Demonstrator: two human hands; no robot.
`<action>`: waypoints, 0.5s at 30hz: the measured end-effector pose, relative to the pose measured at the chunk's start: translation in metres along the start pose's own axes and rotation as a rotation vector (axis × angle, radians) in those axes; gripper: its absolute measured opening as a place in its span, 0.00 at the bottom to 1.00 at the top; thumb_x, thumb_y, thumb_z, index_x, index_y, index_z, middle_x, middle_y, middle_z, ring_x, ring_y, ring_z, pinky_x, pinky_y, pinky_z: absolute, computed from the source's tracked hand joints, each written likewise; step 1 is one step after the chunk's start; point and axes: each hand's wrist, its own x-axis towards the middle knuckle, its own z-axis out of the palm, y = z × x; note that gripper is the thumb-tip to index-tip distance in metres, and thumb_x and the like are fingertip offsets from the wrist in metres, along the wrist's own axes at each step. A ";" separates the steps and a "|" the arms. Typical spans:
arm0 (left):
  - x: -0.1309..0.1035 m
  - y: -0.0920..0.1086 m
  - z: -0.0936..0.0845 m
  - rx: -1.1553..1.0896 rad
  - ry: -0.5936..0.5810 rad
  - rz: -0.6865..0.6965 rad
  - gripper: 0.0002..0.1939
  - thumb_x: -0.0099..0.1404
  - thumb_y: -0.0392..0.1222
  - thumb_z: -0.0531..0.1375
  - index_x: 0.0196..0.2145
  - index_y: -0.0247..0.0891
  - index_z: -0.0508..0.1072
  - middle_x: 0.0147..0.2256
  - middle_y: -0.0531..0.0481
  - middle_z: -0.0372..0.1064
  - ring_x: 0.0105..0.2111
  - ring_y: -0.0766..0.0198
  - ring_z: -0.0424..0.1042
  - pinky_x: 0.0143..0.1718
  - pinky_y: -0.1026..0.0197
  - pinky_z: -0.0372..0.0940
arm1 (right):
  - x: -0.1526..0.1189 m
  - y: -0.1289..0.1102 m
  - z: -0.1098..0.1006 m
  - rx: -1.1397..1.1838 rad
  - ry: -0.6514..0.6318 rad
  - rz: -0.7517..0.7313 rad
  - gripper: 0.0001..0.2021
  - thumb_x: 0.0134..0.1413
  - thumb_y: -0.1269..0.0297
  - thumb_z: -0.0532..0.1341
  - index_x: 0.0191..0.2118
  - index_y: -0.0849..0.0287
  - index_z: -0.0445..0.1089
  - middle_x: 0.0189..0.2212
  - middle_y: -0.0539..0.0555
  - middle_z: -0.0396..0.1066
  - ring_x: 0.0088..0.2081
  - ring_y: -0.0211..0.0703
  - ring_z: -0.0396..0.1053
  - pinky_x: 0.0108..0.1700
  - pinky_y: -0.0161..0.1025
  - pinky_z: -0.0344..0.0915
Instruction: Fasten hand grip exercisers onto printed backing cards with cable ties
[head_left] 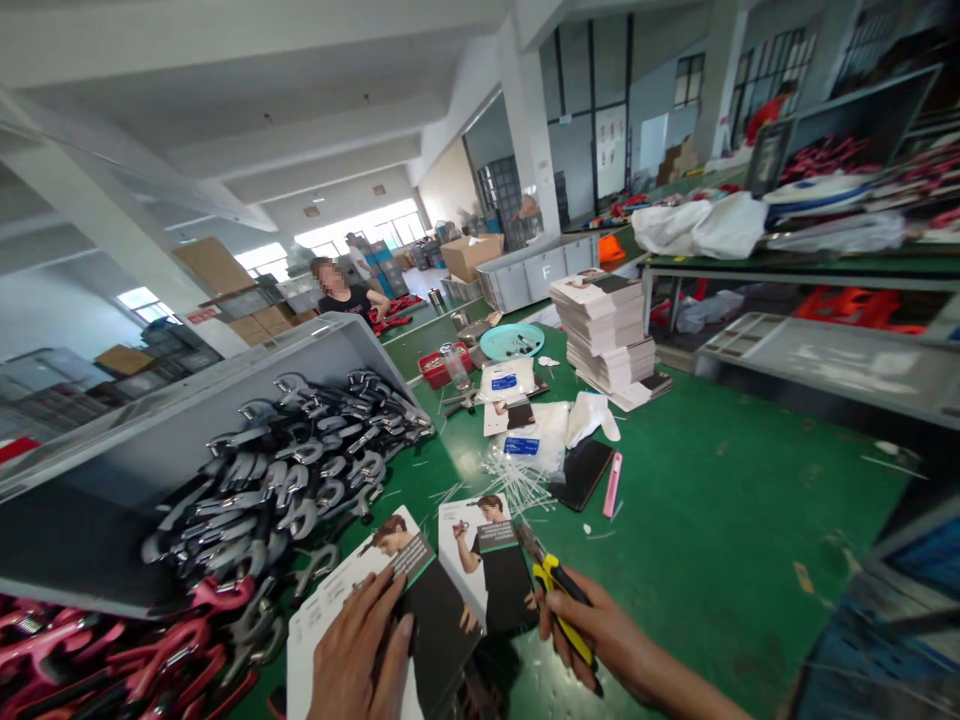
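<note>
Toward the near edge of the green tabletop (712, 480), the left hand (360, 645) lies spread over the left card (334, 600), fingers nearly straight, thumb apart. The right hand (589, 625) is closed around pliers (553, 575), their tips just beside the right card (499, 560); whether they touch is unclear. The pliers have yellow-and-black handles and metal jaws. Both cards are white and black, printed with a person and green line. The left hand covers part of its card, whose lower end is cut off; a dark shape (495, 668) below the right card is hard to make out.
</note>
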 end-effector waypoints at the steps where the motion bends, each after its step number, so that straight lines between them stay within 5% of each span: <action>1: 0.000 0.001 -0.001 0.008 0.011 0.000 0.24 0.69 0.45 0.55 0.62 0.47 0.63 0.60 0.43 0.66 0.61 0.47 0.64 0.57 0.36 0.65 | 0.000 0.003 -0.002 -0.033 0.016 0.009 0.23 0.54 0.43 0.63 0.41 0.61 0.66 0.25 0.49 0.72 0.15 0.31 0.62 0.13 0.27 0.58; 4: -0.001 0.001 -0.003 0.059 0.038 0.036 0.24 0.69 0.44 0.56 0.61 0.46 0.64 0.59 0.43 0.66 0.60 0.49 0.66 0.54 0.40 0.68 | 0.004 0.006 -0.008 -0.183 0.062 0.037 0.24 0.52 0.40 0.63 0.35 0.60 0.65 0.16 0.45 0.66 0.10 0.29 0.55 0.10 0.26 0.51; 7: -0.002 -0.002 -0.001 0.147 0.048 0.066 0.23 0.68 0.42 0.57 0.60 0.45 0.66 0.59 0.44 0.68 0.58 0.51 0.68 0.52 0.46 0.71 | 0.012 -0.008 -0.009 -0.086 0.085 0.047 0.22 0.53 0.42 0.64 0.37 0.59 0.66 0.19 0.46 0.68 0.11 0.28 0.55 0.10 0.26 0.49; 12: -0.002 -0.002 0.008 0.179 0.113 0.045 0.22 0.67 0.43 0.58 0.58 0.45 0.69 0.57 0.46 0.70 0.57 0.51 0.70 0.51 0.48 0.71 | 0.040 -0.088 0.017 0.230 -0.047 -0.016 0.17 0.56 0.52 0.66 0.44 0.58 0.67 0.27 0.48 0.69 0.17 0.29 0.58 0.12 0.26 0.50; 15: -0.004 0.001 0.015 0.157 0.162 -0.025 0.20 0.67 0.43 0.57 0.56 0.46 0.71 0.57 0.46 0.70 0.57 0.50 0.69 0.53 0.46 0.70 | 0.058 -0.139 0.049 0.242 -0.196 -0.120 0.16 0.58 0.55 0.65 0.46 0.60 0.68 0.32 0.52 0.72 0.26 0.37 0.69 0.20 0.31 0.65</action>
